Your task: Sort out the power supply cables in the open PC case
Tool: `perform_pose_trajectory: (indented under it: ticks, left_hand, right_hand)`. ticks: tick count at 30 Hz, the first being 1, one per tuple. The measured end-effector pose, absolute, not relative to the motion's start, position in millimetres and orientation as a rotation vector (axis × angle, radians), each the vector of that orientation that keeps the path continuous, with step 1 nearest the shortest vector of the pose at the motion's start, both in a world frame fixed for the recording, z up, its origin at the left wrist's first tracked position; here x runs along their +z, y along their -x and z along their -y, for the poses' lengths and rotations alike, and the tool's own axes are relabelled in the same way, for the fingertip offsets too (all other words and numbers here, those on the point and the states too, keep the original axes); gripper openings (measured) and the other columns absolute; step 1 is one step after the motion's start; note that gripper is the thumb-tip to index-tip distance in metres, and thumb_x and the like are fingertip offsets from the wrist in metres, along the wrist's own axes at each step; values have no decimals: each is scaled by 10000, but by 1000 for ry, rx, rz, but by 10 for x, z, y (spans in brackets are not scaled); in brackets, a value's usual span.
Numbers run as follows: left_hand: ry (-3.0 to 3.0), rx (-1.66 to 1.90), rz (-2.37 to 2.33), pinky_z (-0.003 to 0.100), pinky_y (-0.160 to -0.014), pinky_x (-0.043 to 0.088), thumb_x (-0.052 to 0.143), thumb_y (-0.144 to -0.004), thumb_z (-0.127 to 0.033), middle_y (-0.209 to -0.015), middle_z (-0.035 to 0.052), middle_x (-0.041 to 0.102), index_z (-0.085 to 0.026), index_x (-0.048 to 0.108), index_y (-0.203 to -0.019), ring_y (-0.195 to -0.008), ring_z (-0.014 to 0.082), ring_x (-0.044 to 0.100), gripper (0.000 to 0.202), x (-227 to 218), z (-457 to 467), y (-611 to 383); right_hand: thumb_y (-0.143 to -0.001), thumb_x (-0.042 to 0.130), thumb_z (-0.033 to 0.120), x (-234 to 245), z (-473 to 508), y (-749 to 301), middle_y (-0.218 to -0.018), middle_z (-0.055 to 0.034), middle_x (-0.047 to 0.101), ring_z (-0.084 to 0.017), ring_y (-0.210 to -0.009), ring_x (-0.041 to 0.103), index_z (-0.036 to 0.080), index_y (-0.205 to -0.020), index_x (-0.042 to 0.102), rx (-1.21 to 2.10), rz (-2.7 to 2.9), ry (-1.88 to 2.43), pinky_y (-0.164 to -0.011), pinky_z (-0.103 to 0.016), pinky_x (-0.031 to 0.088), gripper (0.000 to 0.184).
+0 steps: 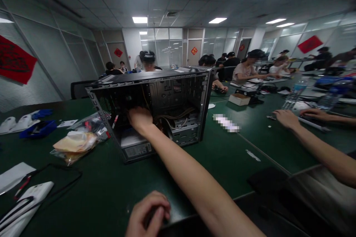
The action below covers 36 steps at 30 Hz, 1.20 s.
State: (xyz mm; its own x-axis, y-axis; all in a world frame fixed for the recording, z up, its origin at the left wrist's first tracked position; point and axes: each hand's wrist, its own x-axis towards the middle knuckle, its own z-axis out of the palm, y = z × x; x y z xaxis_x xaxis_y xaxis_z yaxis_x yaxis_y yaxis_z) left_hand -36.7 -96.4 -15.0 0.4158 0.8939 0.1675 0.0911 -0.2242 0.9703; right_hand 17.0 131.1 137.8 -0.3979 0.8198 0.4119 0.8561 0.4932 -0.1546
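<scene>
An open computer case [178,142] stands on the green table in front of me, its side panel off and its bare metal frame and cables showing. My right hand [140,120] reaches into its left half, over the power supply [137,150] at the bottom. The fingertips are lost in the dark interior, so what they touch is hidden. Grey-brown cables [178,114] run to the metal drive cage [185,133] on the right side. At the table's near edge, my left hand [150,211] rests with its fingers curled in; nothing shows in it.
Left of the case lie plastic bags [75,142] of small parts, blue-and-white gloves [39,127] and a white power strip [30,211] with cords. To the right are a small cardboard box [239,99], a water bottle [296,92] and a neighbour's hand [286,118]. Other people sit farther back.
</scene>
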Motion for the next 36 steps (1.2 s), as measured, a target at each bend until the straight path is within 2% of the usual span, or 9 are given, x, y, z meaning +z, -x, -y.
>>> perform_pose_trajectory:
  ticks: [2,5,9,14,19,24,30,33,36]
  left_hand:
    - [-1354,1270,-1025,318,-720,532,597,-932,-373,-912,44,690,-271,704,-1032,-772,195,638,179,69,669,428]
    - [-990,1454,-1020,271,-775,536,711,-830,-362,-1240,87,655,-212,666,-1182,-1066,238,631,385,473,306,483]
    - [-781,1547,-920,268,-790,556,632,-855,-308,-1170,98,694,-145,668,-1153,-1084,234,637,341,883,7,553]
    - [-660,1467,-848,301,-809,579,461,-953,-286,-1299,132,641,-148,615,-1228,-1128,245,647,344,999,-166,570]
    - [-642,1499,-841,283,-743,579,446,-946,-228,-1090,108,716,-149,667,-987,-960,225,705,238,872,-435,418]
    - [-739,1653,-794,259,-685,562,574,-867,-232,-787,63,699,-142,656,-814,-712,168,661,133,707,-681,333]
    - [-756,1470,-563,258,-653,533,686,-817,-469,-769,29,614,-176,715,-864,-678,140,557,298,619,-633,491]
    - [-1022,1453,-665,282,-699,525,565,-893,-576,-859,59,607,-161,722,-755,-806,184,573,464,542,-529,507]
    - [-1399,1519,-800,318,-802,505,366,-990,-553,-1008,77,594,-183,739,-770,-947,220,567,570,416,-429,471]
  right_hand:
    - [-1044,322,295,1402,-1279,-193,-1054,-162,719,-249,-948,703,147,-1126,689,-97,2310,1374,-785,-327,538,405]
    - [-1046,335,325,1413,-1092,-300,-1140,-130,692,-226,-987,670,169,-1201,635,-106,2275,1221,-824,-312,518,372]
    - [-1022,392,292,1199,-640,-607,-1168,-110,659,-198,-1089,573,136,-1119,637,-232,2168,565,-927,-307,452,306]
    - [-966,490,313,455,-411,-1044,-790,-24,634,-163,-742,565,169,-851,639,-463,2274,-121,-654,-299,422,237]
    - [-932,505,326,-226,-634,-1318,-629,25,573,-136,-570,524,193,-753,596,-388,2426,26,-477,-282,309,241]
    - [-953,442,273,-340,-736,-1345,-707,21,675,-117,-614,603,191,-914,637,-48,2464,333,-558,-255,397,215]
    - [-941,466,335,-315,-608,-1276,-732,49,701,-108,-649,631,228,-864,616,58,2603,284,-502,-255,339,200]
    - [-943,467,352,-319,-534,-1286,-696,63,685,-105,-626,623,234,-810,585,45,2626,272,-475,-265,303,214]
    - [-939,472,363,-319,-513,-1292,-665,64,674,-107,-597,612,232,-797,577,17,2628,256,-458,-271,279,220]
